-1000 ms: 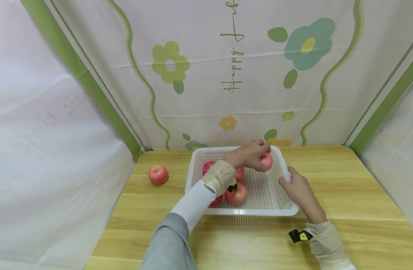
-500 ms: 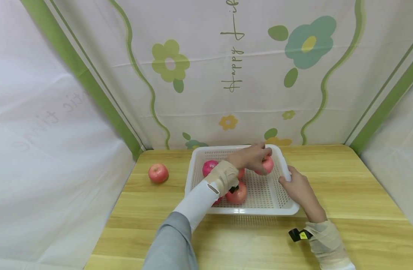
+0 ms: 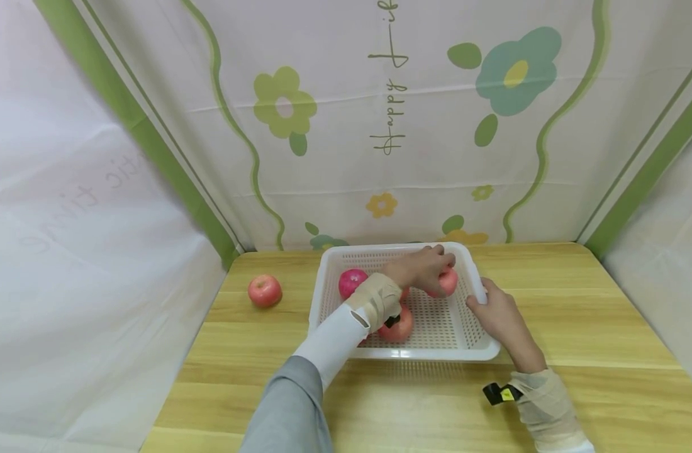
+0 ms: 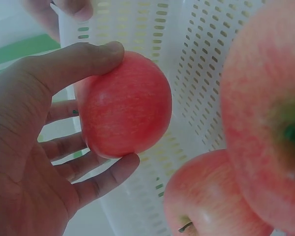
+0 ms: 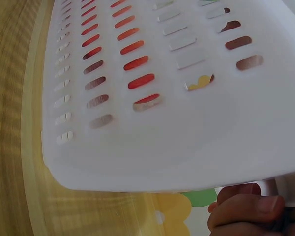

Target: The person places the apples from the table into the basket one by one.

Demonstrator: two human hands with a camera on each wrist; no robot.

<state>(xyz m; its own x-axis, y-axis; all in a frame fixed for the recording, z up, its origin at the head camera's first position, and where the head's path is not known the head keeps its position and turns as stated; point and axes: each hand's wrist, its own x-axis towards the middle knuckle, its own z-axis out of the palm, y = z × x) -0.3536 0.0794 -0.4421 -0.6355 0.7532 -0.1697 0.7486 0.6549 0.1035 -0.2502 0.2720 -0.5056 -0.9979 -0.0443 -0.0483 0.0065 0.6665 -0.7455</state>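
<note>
item: left hand (image 3: pixel 422 269), reaching across the white perforated basket (image 3: pixel 462 336). we see its thumb and fingers curled round a red apple (image 3: pixel 446 281), held low at the far right corner of the basket's inside; the left wrist view shows the same held apple (image 4: pixel 124 104) with the thumb over its top and the fingers beneath, the basket's slotted wall right behind it. we cannot tell whether this apple touches the basket floor.

item: right hand (image 3: pixel 500 318), on the basket's right rim. we note its fingers wrapped over the rim edge; in the right wrist view a thumb (image 5: pixel 248 206) presses the underside of the rim lip, so this hand grips the basket.

item: basket, white plastic, slotted floor and walls, standing on the wooden table (image 3: pixel 578 327) near its far edge, roughly centred.

item: other apples inside the basket. a darker pink apple (image 3: pixel 352 282) at the far left; a red apple (image 3: pixel 396 326) near the front middle, partly hidden by the left wrist wrap; more fruit lies under the forearm, and we cannot count it.

item: lone apple (image 3: pixel 264 290), red-pink, on the table to the left of the basket, well apart from it.

item: both wrists bound in beige wraps; a small black and yellow tag (image 3: pixel 500 394) by the right wrist.

item: flowered backdrop cloth (image 3: pixel 391 113) behind the table.
</note>
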